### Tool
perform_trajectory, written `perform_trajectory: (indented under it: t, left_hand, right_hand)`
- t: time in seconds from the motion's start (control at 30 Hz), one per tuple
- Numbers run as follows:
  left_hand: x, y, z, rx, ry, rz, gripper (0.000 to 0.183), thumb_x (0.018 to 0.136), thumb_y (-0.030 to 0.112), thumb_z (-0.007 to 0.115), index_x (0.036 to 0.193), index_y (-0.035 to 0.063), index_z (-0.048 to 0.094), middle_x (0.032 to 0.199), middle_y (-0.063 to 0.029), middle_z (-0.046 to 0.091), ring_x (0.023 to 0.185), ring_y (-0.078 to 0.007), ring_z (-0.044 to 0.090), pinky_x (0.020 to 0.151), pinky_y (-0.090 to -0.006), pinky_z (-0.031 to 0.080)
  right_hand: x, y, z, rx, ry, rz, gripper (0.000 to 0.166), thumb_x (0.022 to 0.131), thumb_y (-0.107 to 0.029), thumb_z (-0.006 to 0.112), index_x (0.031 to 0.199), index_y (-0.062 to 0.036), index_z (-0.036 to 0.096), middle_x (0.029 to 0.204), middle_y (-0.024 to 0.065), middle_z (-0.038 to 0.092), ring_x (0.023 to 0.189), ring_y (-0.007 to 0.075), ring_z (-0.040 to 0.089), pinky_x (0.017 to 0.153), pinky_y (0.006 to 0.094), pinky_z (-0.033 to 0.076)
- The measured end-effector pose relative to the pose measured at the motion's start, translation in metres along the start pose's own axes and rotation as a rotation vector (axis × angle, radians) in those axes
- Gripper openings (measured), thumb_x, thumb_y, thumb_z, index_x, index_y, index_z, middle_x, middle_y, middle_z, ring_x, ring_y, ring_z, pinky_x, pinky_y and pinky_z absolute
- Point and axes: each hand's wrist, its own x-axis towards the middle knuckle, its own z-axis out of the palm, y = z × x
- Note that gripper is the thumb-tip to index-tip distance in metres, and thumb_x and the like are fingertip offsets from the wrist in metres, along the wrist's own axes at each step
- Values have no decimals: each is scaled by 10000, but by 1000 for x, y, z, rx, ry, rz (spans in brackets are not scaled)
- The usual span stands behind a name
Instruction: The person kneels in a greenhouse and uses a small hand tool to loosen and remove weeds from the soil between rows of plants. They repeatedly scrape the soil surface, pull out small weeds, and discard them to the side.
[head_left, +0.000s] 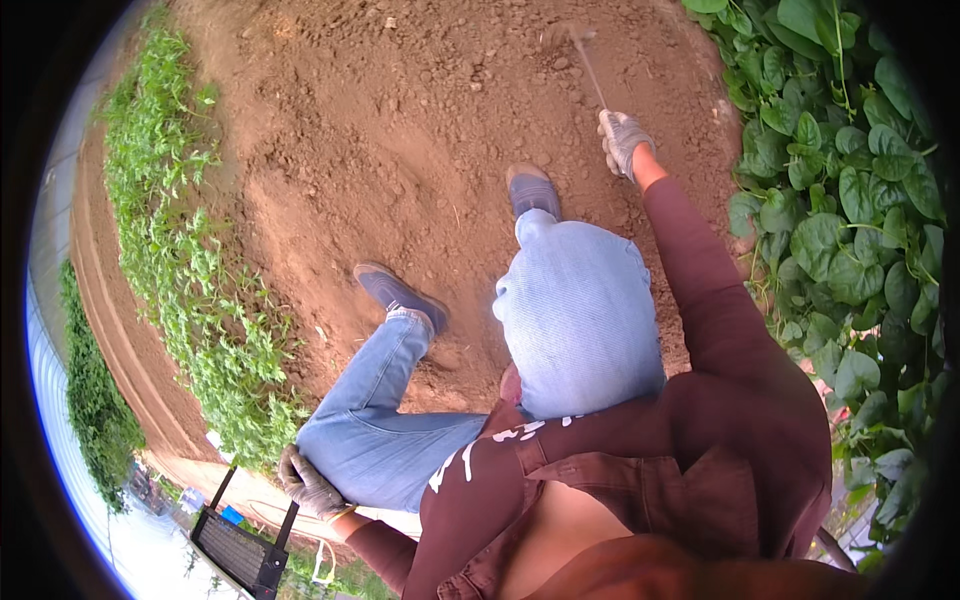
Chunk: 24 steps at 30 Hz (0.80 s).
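Observation:
In my right hand (621, 142), which wears a grey-white work glove, I grip a thin-handled hand tool (590, 71). Its far end meets the loose brown soil (420, 97) and is blurred, so the shape of its head cannot be told; it may be a hand hoe. My left hand (311, 484), in a dirt-stained glove, rests against my bent left knee (330, 450) in blue jeans and holds no object. Both of my blue shoes, the left (401, 296) and the right (533, 191), stand on the soil.
Broad-leaved green plants (832, 217) crowd the right side, close to my right arm. Feathery green plants (172, 232) grow in a strip at left, with another green row (94, 405) beyond. A black framed object with mesh (236, 551) stands at lower left.

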Motion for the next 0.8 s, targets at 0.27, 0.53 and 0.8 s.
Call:
perform_trajectory:
  t: [0.27, 0.53, 0.8]
  left_hand:
    - [3, 5, 3, 3, -3, -12, 235, 902, 172, 573, 1042, -15, 595, 1005, -76, 603, 933, -146, 539, 878, -292, 425]
    - [1, 0, 1, 24, 2, -8, 260, 903, 195, 574, 1056, -14, 593, 1017, -79, 603, 929, -143, 537, 875, -287, 423]
    - [-1, 4, 1, 12, 9, -44, 214, 904, 162, 563, 1026, -8, 608, 992, -67, 606, 922, -140, 538, 876, -289, 421]
  right_hand:
    - [-17, 207, -42, -363, 212, -222, 387, 926, -439, 434, 892, -65, 528, 604, 14, 488, 494, 118, 473, 460, 282, 380]
    - [-40, 154, -17, -685, 424, -191, 500, 940, -444, 330, 1135, -32, 537, 978, 189, 634, 944, 353, 590, 835, 418, 451]
    - [41, 54, 22, -279, 185, -307, 502, 922, -489, 328, 993, -52, 563, 902, 216, 624, 872, 428, 567, 744, 472, 432]
